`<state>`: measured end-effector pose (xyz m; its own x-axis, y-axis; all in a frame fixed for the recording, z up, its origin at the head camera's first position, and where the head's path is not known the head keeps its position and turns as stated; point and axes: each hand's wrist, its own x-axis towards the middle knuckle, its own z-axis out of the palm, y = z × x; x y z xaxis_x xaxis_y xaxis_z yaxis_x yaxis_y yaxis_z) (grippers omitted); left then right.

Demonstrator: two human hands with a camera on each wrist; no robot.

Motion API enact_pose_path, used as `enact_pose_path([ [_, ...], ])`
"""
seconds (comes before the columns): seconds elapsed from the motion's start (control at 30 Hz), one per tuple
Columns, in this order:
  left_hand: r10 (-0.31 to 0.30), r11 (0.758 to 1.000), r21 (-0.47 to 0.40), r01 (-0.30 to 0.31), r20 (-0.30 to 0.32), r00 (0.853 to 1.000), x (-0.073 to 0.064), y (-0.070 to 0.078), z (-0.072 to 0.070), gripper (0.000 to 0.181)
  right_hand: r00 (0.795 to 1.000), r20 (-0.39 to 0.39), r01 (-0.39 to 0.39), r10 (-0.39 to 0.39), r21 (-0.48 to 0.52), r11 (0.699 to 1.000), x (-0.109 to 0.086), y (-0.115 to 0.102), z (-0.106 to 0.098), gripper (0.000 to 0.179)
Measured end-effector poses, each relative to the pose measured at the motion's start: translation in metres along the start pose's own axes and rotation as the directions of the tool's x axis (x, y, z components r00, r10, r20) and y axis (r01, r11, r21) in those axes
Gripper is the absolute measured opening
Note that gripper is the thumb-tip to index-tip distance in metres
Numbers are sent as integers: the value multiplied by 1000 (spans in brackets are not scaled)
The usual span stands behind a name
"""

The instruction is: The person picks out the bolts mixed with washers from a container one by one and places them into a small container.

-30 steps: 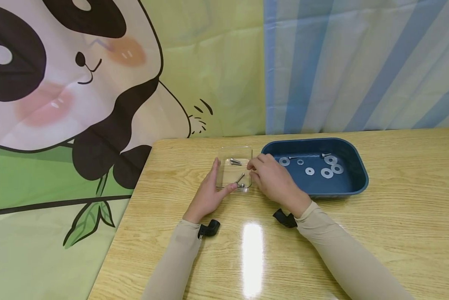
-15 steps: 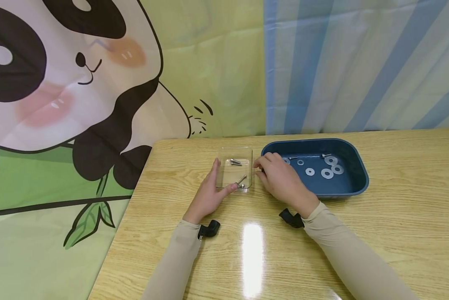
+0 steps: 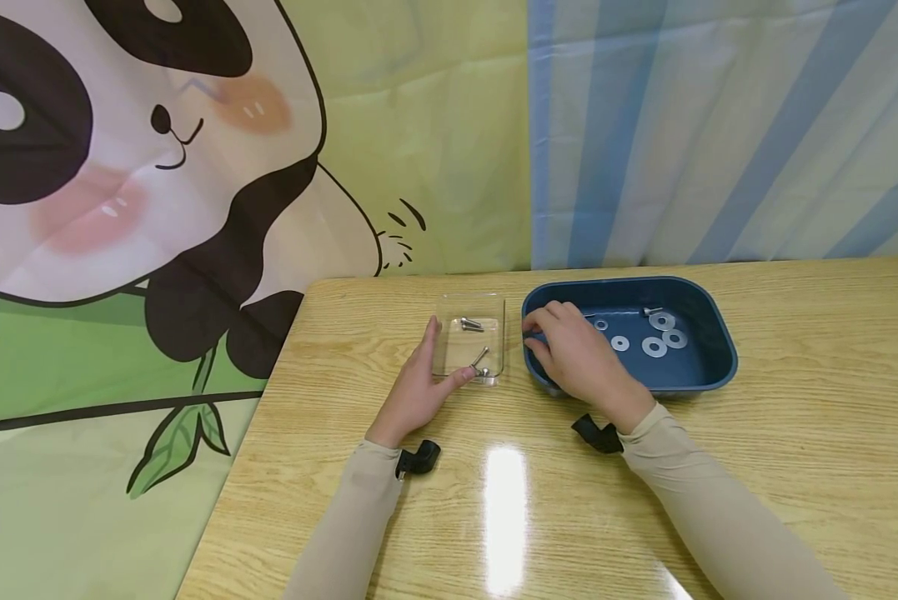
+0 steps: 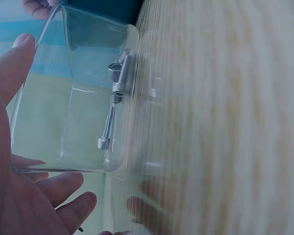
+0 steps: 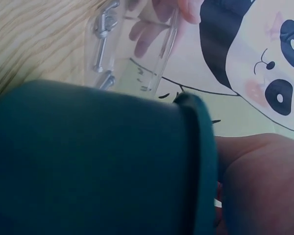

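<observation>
My left hand (image 3: 414, 387) grips a clear plastic box (image 3: 454, 342) at its left side and near left corner, thumb against the near rim. Several metal bolts lie inside: a pair of bolts (image 3: 472, 325) towards the back, other bolts (image 4: 105, 129) near the front. My right hand (image 3: 574, 354) is over the left end of a blue tray (image 3: 621, 371), fingers loosely curled down past its rim. I see nothing held in it; the tray wall and the hand hide part of the fingertips. Flat washers (image 3: 654, 347) and a small bolt (image 3: 650, 311) lie on the tray floor.
Box and tray stand side by side on a wood-grain table (image 3: 418, 533), a narrow gap between them. Behind the table hangs a curtain (image 3: 433, 133) with a panda print and blue stripes. Black wrist mounts (image 3: 418, 457) sit at both wrists.
My right hand has moved right, from the clear box's right rim to above the tray's left end, and now covers the leftmost washer. My left hand and the box have stayed put.
</observation>
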<state>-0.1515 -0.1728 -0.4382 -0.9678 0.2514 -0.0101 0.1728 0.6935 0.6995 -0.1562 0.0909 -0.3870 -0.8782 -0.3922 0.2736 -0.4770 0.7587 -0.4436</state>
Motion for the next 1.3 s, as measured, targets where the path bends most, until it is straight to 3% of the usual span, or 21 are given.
enact_pose_path([
  [0.67, 7, 1000, 10, -7, 7, 1000, -1, 1, -1, 105, 998, -9, -57, 57, 40, 998, -4, 20, -6, 20],
  [1.3, 5, 1000, 6, -5, -1, 1000, 0, 0, -1, 105, 987, 15, -159, 158, 48, 986, -4, 42, -10, 27],
])
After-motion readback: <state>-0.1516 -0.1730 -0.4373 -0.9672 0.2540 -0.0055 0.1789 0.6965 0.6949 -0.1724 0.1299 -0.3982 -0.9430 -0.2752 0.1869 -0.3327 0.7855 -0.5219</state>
